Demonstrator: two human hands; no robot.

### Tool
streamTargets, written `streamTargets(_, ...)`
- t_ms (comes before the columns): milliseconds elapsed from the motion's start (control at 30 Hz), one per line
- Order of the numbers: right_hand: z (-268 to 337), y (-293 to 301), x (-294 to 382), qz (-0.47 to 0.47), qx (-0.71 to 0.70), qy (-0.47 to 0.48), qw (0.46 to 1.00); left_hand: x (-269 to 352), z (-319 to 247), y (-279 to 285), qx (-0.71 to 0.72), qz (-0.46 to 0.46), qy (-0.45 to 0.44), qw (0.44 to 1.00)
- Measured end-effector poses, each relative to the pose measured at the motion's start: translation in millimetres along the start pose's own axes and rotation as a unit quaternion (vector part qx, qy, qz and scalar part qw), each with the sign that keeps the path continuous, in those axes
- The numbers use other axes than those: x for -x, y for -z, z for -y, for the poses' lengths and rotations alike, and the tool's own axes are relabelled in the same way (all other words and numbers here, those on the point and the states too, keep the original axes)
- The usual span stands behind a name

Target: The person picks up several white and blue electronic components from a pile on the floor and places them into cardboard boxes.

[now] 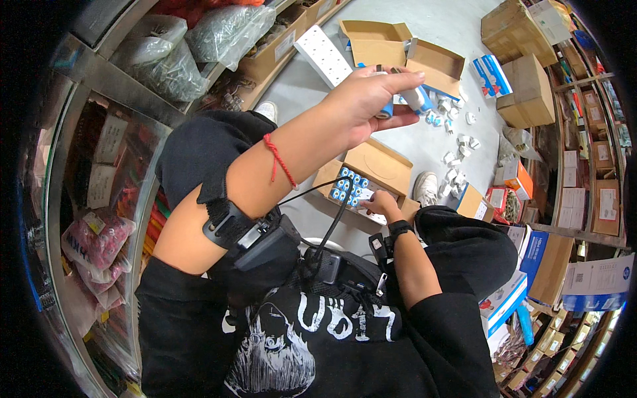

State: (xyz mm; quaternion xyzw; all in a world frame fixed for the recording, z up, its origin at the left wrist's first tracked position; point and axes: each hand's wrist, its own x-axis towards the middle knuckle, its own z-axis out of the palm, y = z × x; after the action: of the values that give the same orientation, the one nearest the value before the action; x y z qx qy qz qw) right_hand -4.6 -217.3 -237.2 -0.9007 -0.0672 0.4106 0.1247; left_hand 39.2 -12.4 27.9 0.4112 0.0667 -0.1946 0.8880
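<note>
My left hand is raised over the floor, its fingers curled around a pair of white-and-blue cylindrical pieces. Dark metal prongs seem to stick out at their upper ends. Below it, an open brown carton sits on the floor between my feet. Inside stand rows of blue-and-white cylinders, seen end-on, beside a white surface. My right hand reaches into the carton's right part, fingers bent down at the white surface. Whether those fingers hold anything is hidden.
Loose white plugs lie scattered on the grey floor. Beyond are opened cartons and a white panel with holes. Shelving with plastic bags stands left; shelves of boxes stand right. A black cable hangs before me.
</note>
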Motion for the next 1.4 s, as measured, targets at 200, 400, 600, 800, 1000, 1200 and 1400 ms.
streamTargets(200, 3, -1, -1, -0.009, 0.021, 0.011, 1.000, 2, -2, -1, -0.024, -0.011, 0.019, 0.999)
streamTargets(400, -3, -6, -5, 0.022, 0.016, 0.036, 0.999, 1, -1, -1, -0.019, 0.002, 0.018, 1.000)
streamTargets(600, -8, -8, 0, 0.017, -0.068, 0.007, 0.998, -1, 1, 0, -0.023, 0.006, 0.024, 0.999)
streamTargets(800, -7, -9, -1, 0.014, -0.058, -0.035, 0.998, -1, 2, 0, -0.019, 0.000, 0.022, 1.000)
streamTargets(1000, -8, -12, -9, 0.050, -0.115, -0.016, 0.992, -1, 1, 0, -0.019, 0.000, 0.033, 0.999)
streamTargets(1200, -12, -1, -20, -0.121, -0.059, 0.036, 0.990, -5, 2, -3, 0.012, -0.026, 0.058, 0.998)
streamTargets(1400, 72, 126, 36, -0.172, -0.598, 0.186, 0.760, -4, 1, 1, 0.017, -0.037, 0.066, 0.997)
